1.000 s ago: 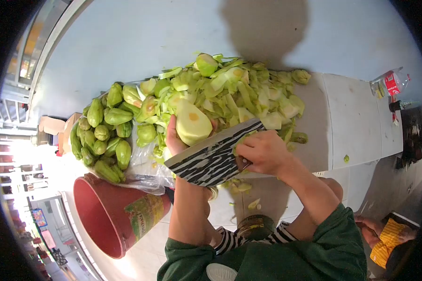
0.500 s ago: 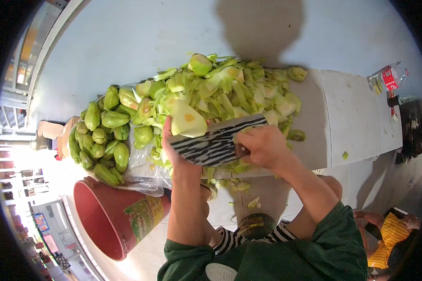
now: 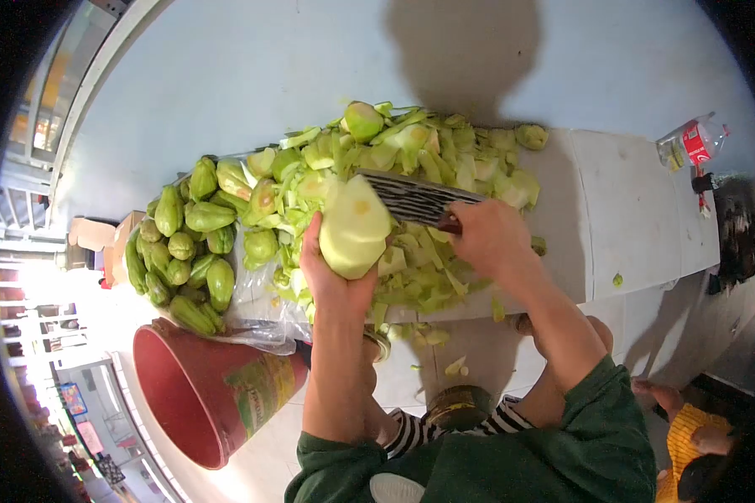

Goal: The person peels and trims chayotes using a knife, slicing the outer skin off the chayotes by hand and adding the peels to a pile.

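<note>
- Head view, looking down: we see a pale tiled ledge (image 3: 633,214) running across the middle, against a pale blue wall (image 3: 268,59) that bears a dark, rounded shadow (image 3: 466,54).
- Across the ledge's middle spreads a heap of light green peelings (image 3: 432,155); to its left lie whole green fruits (image 3: 210,216), beside crumpled clear plastic (image 3: 260,293).
- On the near side, at left, we find a red bucket (image 3: 172,394) tipped on its side. A clear bottle with a red label (image 3: 696,142) is at the ledge's far right.
- At lower right, partly cut off, is another person in yellow (image 3: 688,432).
- Our left hand (image 3: 340,289) is raised palm up, fingers curved partly open around a pale, peeled fruit (image 3: 354,235), held over the near left part of the heap.
- Our right hand (image 3: 491,239) closes in a fist on the handle of a broad, streaked knife (image 3: 415,199). Its blade points left towards the fruit's upper side; we cannot tell whether they touch.
</note>
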`<state>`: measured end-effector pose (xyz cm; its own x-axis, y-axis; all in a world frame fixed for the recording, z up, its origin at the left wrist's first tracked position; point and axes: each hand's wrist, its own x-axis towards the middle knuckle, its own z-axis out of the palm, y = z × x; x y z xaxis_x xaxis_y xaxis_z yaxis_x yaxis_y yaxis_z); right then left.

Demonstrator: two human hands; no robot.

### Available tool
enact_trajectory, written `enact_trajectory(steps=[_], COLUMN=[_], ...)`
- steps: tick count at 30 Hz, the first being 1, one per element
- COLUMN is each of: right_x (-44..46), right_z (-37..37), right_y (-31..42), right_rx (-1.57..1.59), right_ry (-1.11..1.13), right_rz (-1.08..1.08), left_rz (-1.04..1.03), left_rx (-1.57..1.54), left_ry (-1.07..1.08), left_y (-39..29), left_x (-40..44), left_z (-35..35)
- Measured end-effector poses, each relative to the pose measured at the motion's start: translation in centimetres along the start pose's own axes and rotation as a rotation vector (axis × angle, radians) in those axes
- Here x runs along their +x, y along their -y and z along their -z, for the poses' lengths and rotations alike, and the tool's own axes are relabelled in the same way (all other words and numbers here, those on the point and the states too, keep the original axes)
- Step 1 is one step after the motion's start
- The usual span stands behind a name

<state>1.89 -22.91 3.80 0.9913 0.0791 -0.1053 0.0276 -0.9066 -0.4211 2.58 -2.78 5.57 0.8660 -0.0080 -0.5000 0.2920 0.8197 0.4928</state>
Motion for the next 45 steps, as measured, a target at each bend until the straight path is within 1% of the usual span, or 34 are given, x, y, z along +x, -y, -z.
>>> enact_trajectory(steps=[1, 3, 4, 6, 7, 8, 9, 10, 12, 13, 14, 15, 16, 17, 18, 19, 21, 23, 24, 25, 28, 31, 33, 35, 37, 39, 41, 42, 44, 45], right_x=[0.1, 0.0, -0.1, -0.1, -0.1, 0.1, 0.2, 0.1, -0.3, -0.4, -0.6, -0.7, -1.0, -1.3, -1.7, -2.0, -2.8, -3.4, -3.6, -3.8, -4.4, -4.6, -4.5, -4.2, -4.3, -4.3, -4.4, -4.5, -4.6, -4.6], right_z=[0.4, 0.9, 0.9, 0.9, 0.8, 0.8, 0.7, 0.7, 0.4, 0.2, 0.0, -0.2, -0.3, -0.4, -0.5, -0.6, -0.8, -1.4, -1.6, -1.6, -1.5, -1.8, -1.8, -2.0, -2.0, -1.9, -1.2, -0.9, -1.2, -1.3], right_y=[-0.2, -0.7, -0.8, -0.8, -0.9, -1.0, -1.1, -0.9, -0.4, -0.3, -0.3, -0.3, 0.0, 0.4, 0.8, 1.3, 2.1, 2.5, 2.7, 3.0, 3.6, 3.8, 4.2, 4.5, 4.6, 4.5, 4.7, 4.7, 4.6, 4.5], right_rx=[-0.003, 0.065, 0.064, 0.353, 0.355, 0.489, 0.623, 0.622, 0.575, 0.577, 0.605, 0.63, 0.628, 0.698, 0.768, 0.767, 0.748, 0.769, 0.792, 0.789, 0.802, 0.821, 0.808, 0.795, 0.784, 0.838, 0.848, 0.859, 0.857, 0.856], right_ry=[-0.001, 0.025, 0.03, -0.139, -0.138, -0.135, -0.131, -0.13, -0.236, -0.237, -0.175, -0.11, -0.107, -0.091, -0.075, -0.071, 0.033, 0.077, 0.115, 0.121, 0.178, 0.172, 0.098, 0.097, 0.102, 0.161, 0.185, 0.207, 0.199, 0.185], right_rz=[0.001, -0.055, -0.049, -0.025, -0.021, -0.08, -0.139, -0.135, -0.109, -0.109, -0.016, 0.079, 0.082, 0.126, 0.171, 0.176, 0.22, 0.26, 0.297, 0.301, 0.277, 0.276, 0.266, 0.233, 0.205, 0.192, 0.182, 0.17, 0.184, 0.195], left_rz=[0.012, 0.015, 0.015, 0.017, 0.026, 0.023, 0.001, -0.021, -0.054, -0.084, -0.083, -0.092, -0.104, -0.108, -0.086, -0.064, -0.081, -0.097, -0.075, -0.053, -0.045, -0.033, -0.027, -0.049, -0.04, -0.038, -0.04, -0.044, 0.017, 0.016], left_rx=[-0.044, -0.052, -0.054, -0.092, -0.131, -0.132, -0.131, -0.131, -0.129, -0.126, -0.126, -0.093, -0.062, -0.065, -0.102, -0.139, -0.139, -0.139, -0.212, -0.285, -0.253, -0.266, -0.283, -0.208, -0.236, -0.267, -0.155, -0.159, -0.199, -0.201], left_ry=[0.075, 0.071, 0.072, 0.078, 0.089, 0.089, 0.033, -0.023, -0.006, 0.011, 0.011, -0.034, -0.081, -0.083, -0.049, -0.013, -0.03, -0.051, -0.051, -0.05, -0.044, -0.051, -0.042, 0.035, 0.018, 0.005, -0.048, -0.051, -0.049, -0.051], left_y=[0.0, -0.2, -0.4, -0.5, -0.5, -0.6, -0.6, -0.5, -0.4, -0.4, -0.4, -0.4, -0.4, -0.4, -0.5, -0.5, -0.5, -0.5, -0.4, -0.4, -0.6, -0.6, -0.1, 0.5, 0.5, 0.1, -0.4, -0.5, -0.7, -0.7], left_x=[0.4, 0.6, 0.7, 1.0, 1.1, 1.0, 0.9, 0.8, 0.9, 1.0, 1.1, 1.0, 1.0, 1.1, 1.4, 1.8, 2.4, 2.5, 2.3, 2.1, 2.3, 2.1, 2.1, 2.2, 2.0, 1.8, 1.7, 1.9, 2.2, 2.2], left_z=[0.6, 1.1, 1.3, 1.8, 1.8, 1.7, 1.2, 0.8, 0.5, 0.3, 0.0, -0.3, -0.4, -0.1, 0.5, 1.0, 1.5, 1.8, 1.5, 1.3, 1.3, 1.3, 1.4, 1.6, 1.3, 0.8, 0.5, 0.7, 1.1, 1.2])
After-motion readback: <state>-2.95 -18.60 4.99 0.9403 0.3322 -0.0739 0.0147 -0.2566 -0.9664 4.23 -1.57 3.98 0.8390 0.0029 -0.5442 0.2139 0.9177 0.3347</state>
